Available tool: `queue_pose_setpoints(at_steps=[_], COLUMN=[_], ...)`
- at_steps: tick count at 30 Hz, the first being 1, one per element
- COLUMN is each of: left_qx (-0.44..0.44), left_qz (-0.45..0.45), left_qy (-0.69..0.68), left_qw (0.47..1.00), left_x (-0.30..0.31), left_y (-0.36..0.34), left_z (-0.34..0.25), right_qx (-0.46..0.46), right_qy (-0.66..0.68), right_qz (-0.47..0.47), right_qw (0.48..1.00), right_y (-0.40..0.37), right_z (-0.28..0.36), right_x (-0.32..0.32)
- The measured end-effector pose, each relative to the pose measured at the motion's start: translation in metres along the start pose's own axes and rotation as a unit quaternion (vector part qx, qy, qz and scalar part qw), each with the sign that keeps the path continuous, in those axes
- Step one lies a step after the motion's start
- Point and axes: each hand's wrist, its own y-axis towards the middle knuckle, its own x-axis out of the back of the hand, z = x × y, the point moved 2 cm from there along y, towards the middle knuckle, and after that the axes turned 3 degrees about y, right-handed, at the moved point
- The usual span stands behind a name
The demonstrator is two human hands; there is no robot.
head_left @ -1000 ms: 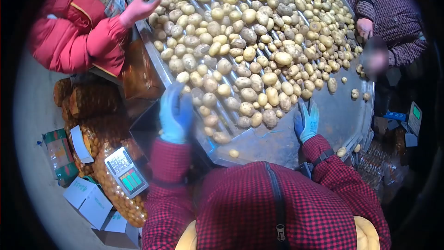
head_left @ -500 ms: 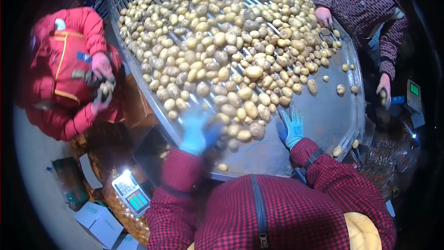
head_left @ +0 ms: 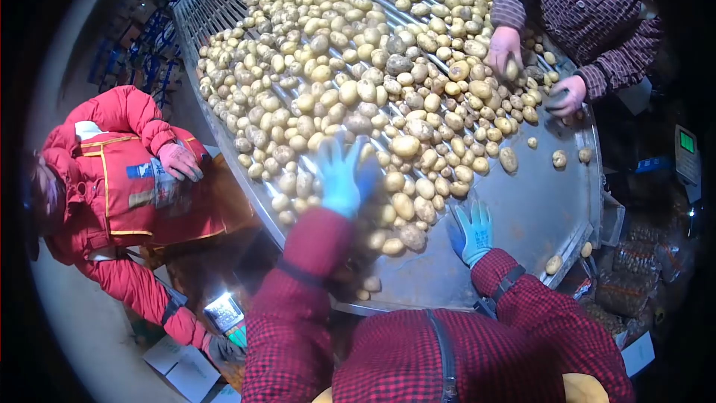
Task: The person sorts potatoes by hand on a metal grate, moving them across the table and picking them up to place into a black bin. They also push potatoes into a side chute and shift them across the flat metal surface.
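Observation:
My left hand (head_left: 341, 179), in a blue glove, reaches over the near left part of a heap of potatoes (head_left: 406, 145). It is slightly blurred, but its fingers look spread, and potatoes lie under and around them. My right hand (head_left: 471, 233), gloved the same way, rests flat on the metal table (head_left: 541, 186) with fingers apart, just short of the heap's near edge. No potato shows in its grasp. Two small potatoes (head_left: 368, 288) lie close to the table's near edge, below my left forearm.
At the left, a person in a red jacket (head_left: 142, 172) reaches down near a lit scale (head_left: 225, 312). At the upper right, another person's gloved hands (head_left: 506, 49) work among potatoes. A second scale (head_left: 687, 153) stands at the right. Metal bars (head_left: 224, 4) form the table's far left part.
My left hand has moved forward and right over the potatoes; my right hand stays flat. The person at left has lowered an arm toward the scale. The other person's lower hand has come onto the table.

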Motion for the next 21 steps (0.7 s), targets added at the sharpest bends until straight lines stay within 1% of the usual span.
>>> queue_pose_setpoints(at_steps=[1,2,3,4,5,7,9,13,15,16,17,18,19,20,21], left_qx=[-0.034,-0.023,-0.035,-0.037,-0.053,-0.030,-0.028,-0.025,-0.062,-0.032,0.000,0.055,0.112,0.121,0.069], left_qz=[-0.099,-0.177,-0.168,-0.125,-0.097,0.034,0.148,0.136,0.052,0.056,0.061,0.059,0.057,0.110,0.119], left_qy=[-0.025,-0.024,-0.042,-0.010,0.017,0.071,0.140,0.168,0.118,-0.016,-0.150,-0.310,-0.456,-0.381,-0.304], left_qw=[0.994,0.984,0.984,0.991,0.994,0.996,0.979,0.976,0.990,0.998,0.987,0.948,0.881,0.910,0.943], left_x=[-0.005,0.000,-0.011,-0.003,-0.018,-0.031,-0.028,-0.029,-0.022,-0.028,-0.038,-0.040,-0.030,-0.022,-0.023], left_y=[0.031,0.059,0.089,0.113,0.138,0.180,0.195,0.201,0.195,0.206,0.216,0.215,0.207,0.197,0.190], left_z=[0.007,0.006,0.019,0.016,0.028,0.033,0.021,0.007,0.013,0.035,0.062,0.083,0.085,0.084,0.079], right_qx=[-0.001,0.000,0.002,0.001,0.000,0.002,0.007,-0.014,-0.009,-0.007,-0.002,0.002,0.006,-0.006,-0.016], right_qy=[0.003,0.003,0.001,-0.005,-0.011,-0.010,0.001,-0.039,-0.047,-0.053,-0.061,-0.065,-0.065,-0.041,-0.018], right_qz=[0.001,0.001,0.000,0.005,0.011,0.016,0.019,0.067,0.071,0.073,0.064,0.057,0.053,0.059,0.062], right_qw=[1.000,1.000,1.000,1.000,1.000,1.000,1.000,0.997,0.996,0.996,0.996,0.996,0.996,0.997,0.998], right_y=[-0.003,-0.004,-0.004,-0.005,-0.008,-0.007,-0.010,-0.011,-0.012,-0.013,-0.014,-0.014,-0.015,-0.016,-0.013], right_z=[0.000,-0.001,-0.003,-0.005,-0.006,-0.008,-0.010,-0.008,-0.008,-0.011,-0.013,-0.013,-0.011,-0.009,-0.009], right_x=[-0.002,-0.002,-0.002,-0.003,-0.006,-0.008,-0.009,-0.006,-0.008,-0.009,-0.009,-0.009,-0.009,-0.010,-0.009])
